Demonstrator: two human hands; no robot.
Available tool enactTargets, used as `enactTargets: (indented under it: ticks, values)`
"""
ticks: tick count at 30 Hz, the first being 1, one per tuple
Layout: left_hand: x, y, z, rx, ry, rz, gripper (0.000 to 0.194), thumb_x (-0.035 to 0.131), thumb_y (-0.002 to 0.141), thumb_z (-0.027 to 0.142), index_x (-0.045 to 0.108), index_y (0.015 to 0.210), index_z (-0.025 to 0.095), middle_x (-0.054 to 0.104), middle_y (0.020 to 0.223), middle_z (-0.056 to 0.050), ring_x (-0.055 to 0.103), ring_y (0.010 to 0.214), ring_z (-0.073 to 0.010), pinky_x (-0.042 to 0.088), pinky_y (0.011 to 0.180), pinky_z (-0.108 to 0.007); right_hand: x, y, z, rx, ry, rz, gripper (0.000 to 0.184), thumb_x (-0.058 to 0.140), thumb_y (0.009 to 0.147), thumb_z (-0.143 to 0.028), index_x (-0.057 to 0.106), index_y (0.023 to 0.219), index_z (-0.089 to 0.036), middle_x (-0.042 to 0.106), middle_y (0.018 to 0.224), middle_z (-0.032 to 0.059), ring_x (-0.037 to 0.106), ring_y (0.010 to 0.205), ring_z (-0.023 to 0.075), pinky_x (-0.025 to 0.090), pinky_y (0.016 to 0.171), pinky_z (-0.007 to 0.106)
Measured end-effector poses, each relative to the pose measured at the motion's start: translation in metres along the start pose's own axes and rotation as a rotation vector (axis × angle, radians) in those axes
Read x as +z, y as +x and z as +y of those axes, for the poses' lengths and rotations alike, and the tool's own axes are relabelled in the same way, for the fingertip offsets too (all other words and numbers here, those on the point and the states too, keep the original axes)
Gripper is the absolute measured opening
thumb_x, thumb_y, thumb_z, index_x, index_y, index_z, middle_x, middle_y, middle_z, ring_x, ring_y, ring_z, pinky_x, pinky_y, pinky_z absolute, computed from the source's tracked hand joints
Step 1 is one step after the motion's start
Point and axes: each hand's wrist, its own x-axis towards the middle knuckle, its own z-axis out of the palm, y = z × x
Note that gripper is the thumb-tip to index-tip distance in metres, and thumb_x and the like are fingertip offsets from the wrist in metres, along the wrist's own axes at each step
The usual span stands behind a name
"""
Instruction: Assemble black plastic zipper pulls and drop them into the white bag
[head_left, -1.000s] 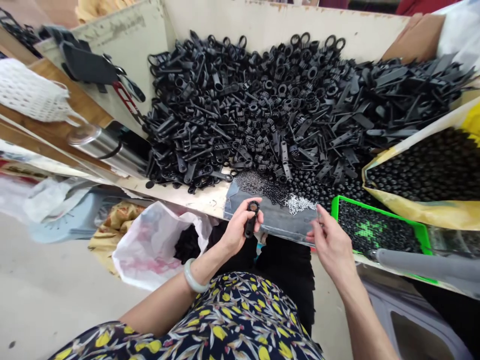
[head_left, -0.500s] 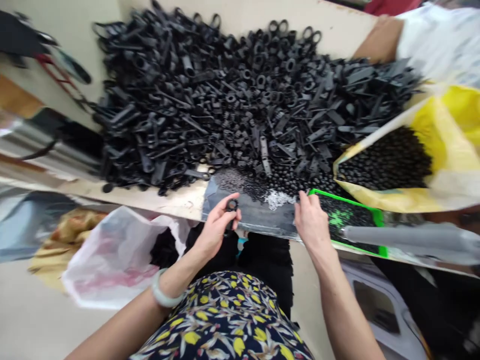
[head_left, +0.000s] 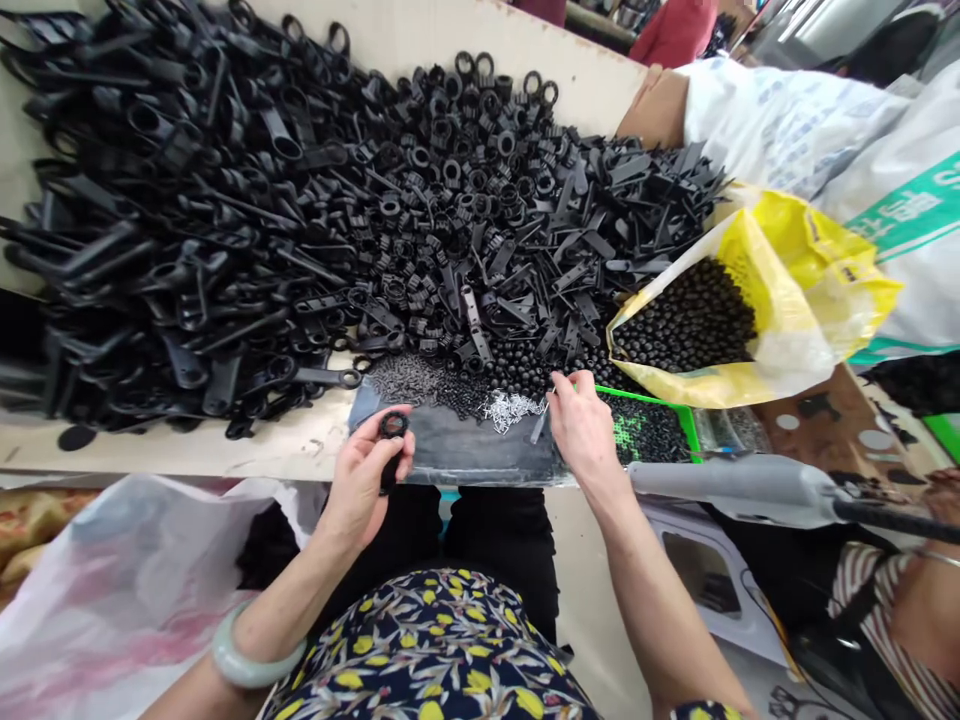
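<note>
My left hand (head_left: pixel 364 478) is closed round a black plastic part with a ring end (head_left: pixel 391 430), held upright just in front of the table edge. My right hand (head_left: pixel 581 425) rests on the dark grey mat (head_left: pixel 465 455), fingers pinched at the edge of a small heap of silvery metal pins (head_left: pixel 511 408); whatever the fingertips hold is too small to make out. Behind both hands a big pile of black plastic parts (head_left: pixel 300 220) covers the table. Small black beads (head_left: pixel 517 375) lie just beyond the pins.
A yellow bag (head_left: pixel 810 300) full of black beads lies at the right, with a green tray (head_left: pixel 686 425) of small black pieces below it. A grey tool handle (head_left: pixel 742 485) juts in at the right. A white plastic bag (head_left: pixel 112 590) hangs at lower left. Another person's striped sleeve (head_left: pixel 892 610) shows at lower right.
My right hand has moved forward from the table edge to the silvery pins. The view has swung right and down. My left hand has kept hold of the black part.
</note>
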Motion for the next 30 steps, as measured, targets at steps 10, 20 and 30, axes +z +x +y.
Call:
enactTargets:
  ticks: [10,20,30]
  values:
    - [0.015,0.0,0.008,-0.177,-0.066,-0.2,0.046,0.07,0.088,0.027,0.059,0.132,0.019,0.071,0.093,-0.004,0.062,0.071,-0.0133,0.048,0.071,-0.026,0.015,0.067,0.012,0.004,0.258,0.178,0.022,0.056,0.095,-0.03,0.074,0.097,-0.018,0.071,0.101,0.0123,0.068,0.092,0.0266,0.051,0.086,0.038]
    - [0.014,0.005,0.015,-0.27,-0.268,-0.172,0.035,0.065,0.081,0.02,0.066,0.116,0.015,0.076,0.116,-0.012,0.07,0.093,-0.0209,0.048,0.084,-0.032,-0.003,0.011,0.007,0.181,1.256,0.063,0.038,0.083,0.082,-0.04,0.076,0.115,-0.023,0.074,0.088,0.0006,0.074,0.072,0.0165,0.064,0.073,0.032]
    - [0.04,-0.01,0.016,-0.099,-0.244,-0.095,0.059,0.086,0.079,0.023,0.06,0.132,0.026,0.071,0.125,-0.005,0.067,0.108,-0.0174,0.049,0.097,-0.03,0.017,-0.064,-0.098,0.125,1.826,-0.107,0.023,0.078,0.09,-0.04,0.082,0.109,-0.028,0.074,0.111,0.0033,0.076,0.076,0.0118,0.069,0.074,0.027]
